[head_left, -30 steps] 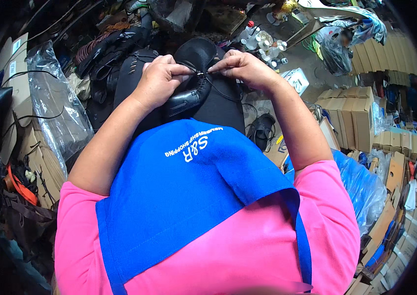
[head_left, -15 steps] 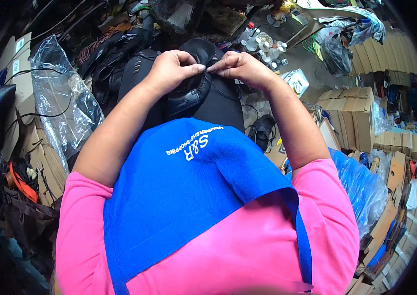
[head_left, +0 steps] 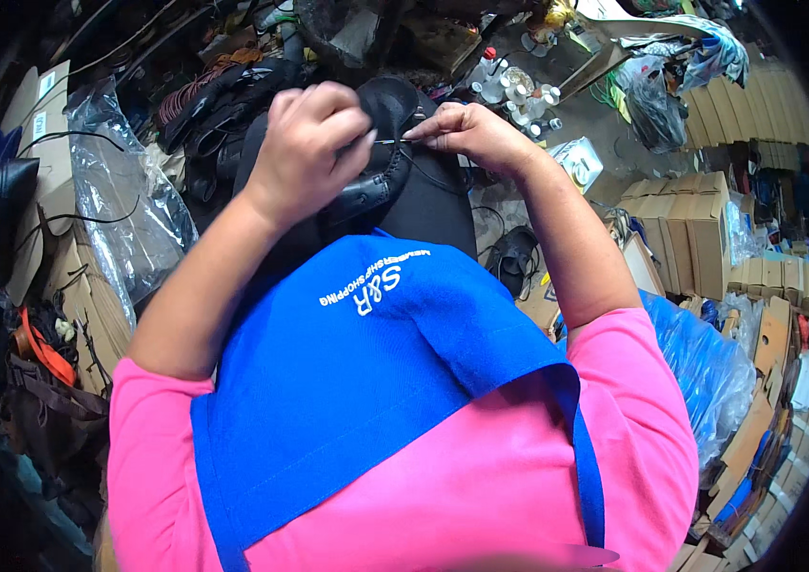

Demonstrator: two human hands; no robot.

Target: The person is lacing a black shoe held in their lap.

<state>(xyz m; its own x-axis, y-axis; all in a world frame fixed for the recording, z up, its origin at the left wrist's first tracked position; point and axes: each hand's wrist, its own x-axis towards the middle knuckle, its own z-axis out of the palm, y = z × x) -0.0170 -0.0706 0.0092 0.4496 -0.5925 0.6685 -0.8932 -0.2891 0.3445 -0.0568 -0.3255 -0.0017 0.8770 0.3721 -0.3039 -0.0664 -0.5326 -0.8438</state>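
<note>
A black leather shoe (head_left: 373, 194) lies across my lap on my dark trousers, its stitched seam showing along the upper. At its right side my right hand (head_left: 471, 136) pinches a thin, light-coloured needle (head_left: 388, 142) that points left over the shoe. A dark thread (head_left: 431, 176) hangs below the right fingertips. My left hand (head_left: 309, 143) is raised over the shoe's left side, apart from the needle. Its fingers are curled and slightly blurred, and whatever they hold is hidden. The left hand covers part of the shoe.
A blue apron (head_left: 328, 381) covers my front. Clear plastic sheeting (head_left: 128, 200) and cardboard lie at left. Several plastic bottles (head_left: 519, 91) stand beyond my right hand. Another black shoe (head_left: 513, 254) is on the floor at right, near stacked cardboard boxes (head_left: 681, 229) and blue plastic wrapping (head_left: 695, 353).
My left hand has left the needle and shoe, moving left and up toward me with fingers curling. My right hand stays almost in place at the shoe, still pinching.
</note>
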